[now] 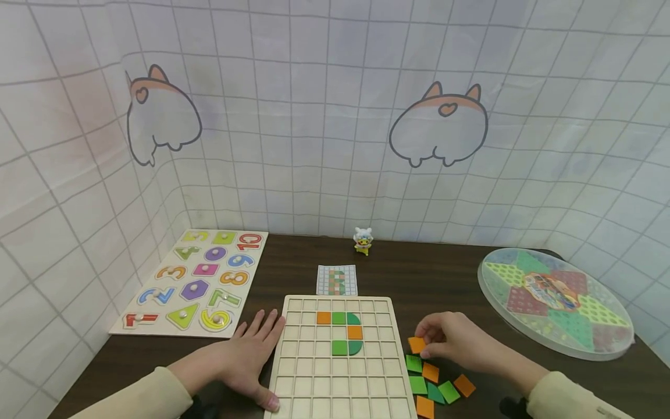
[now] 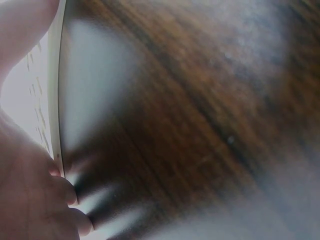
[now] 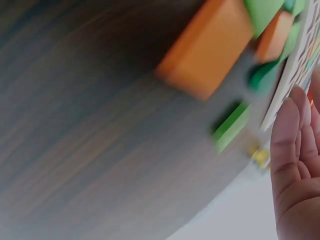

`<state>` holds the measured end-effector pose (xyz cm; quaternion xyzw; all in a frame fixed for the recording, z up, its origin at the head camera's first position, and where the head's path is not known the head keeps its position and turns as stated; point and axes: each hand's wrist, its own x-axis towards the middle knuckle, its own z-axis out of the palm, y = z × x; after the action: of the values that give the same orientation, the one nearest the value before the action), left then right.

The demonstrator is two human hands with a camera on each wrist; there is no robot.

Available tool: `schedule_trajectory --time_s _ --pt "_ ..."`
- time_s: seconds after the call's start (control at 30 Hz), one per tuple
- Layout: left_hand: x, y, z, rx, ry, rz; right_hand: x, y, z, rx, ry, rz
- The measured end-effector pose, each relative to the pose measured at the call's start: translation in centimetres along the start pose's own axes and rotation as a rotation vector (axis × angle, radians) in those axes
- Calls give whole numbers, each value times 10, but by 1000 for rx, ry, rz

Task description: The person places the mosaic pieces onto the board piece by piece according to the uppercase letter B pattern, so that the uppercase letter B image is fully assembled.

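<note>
A wooden grid board (image 1: 309, 368) lies in front of me. Set in its upper part are orange squares (image 1: 324, 318), green squares (image 1: 339, 348) and dark green rounded pieces (image 1: 355, 348). Spread flat, my left hand (image 1: 242, 356) rests along the board's left edge, thumb near the lower corner; the left wrist view shows its palm and fingertips beside that edge. Right of the board, my right hand (image 1: 454, 339) pinches an orange square tile (image 1: 416, 345) between thumb and fingers. Loose tiles lie below that hand, among them a green square (image 1: 417, 384) and an orange square (image 1: 464, 385).
A small pattern card (image 1: 337, 280) lies just behind the board, with a toy figure (image 1: 363, 241) farther back. At left lies a number puzzle board (image 1: 191, 281); at right, a round Chinese checkers set (image 1: 556, 302). Grid-patterned cloth (image 1: 324, 128) hangs behind the dark table (image 1: 439, 273).
</note>
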<state>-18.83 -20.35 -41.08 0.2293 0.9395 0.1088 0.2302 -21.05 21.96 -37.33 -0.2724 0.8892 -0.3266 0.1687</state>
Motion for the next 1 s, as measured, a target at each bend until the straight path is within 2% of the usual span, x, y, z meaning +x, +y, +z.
schedule_trajectory --time_s 0.07,0.23,0.5,0.73,1.0 --pt "5 -8 6 -7 7 11 10 -10 8 14 11 6" --pt "9 -17 13 -9 18 28 33 -35 29 18 31 -4" --pt "9 -16 12 -5 -3 31 62 -67 52 -26 21 -47" --pt "10 -16 12 -5 4 19 79 -81 64 -67 28 -53" --pt "10 -16 10 -10 16 15 87 -87 69 -95 57 -61"
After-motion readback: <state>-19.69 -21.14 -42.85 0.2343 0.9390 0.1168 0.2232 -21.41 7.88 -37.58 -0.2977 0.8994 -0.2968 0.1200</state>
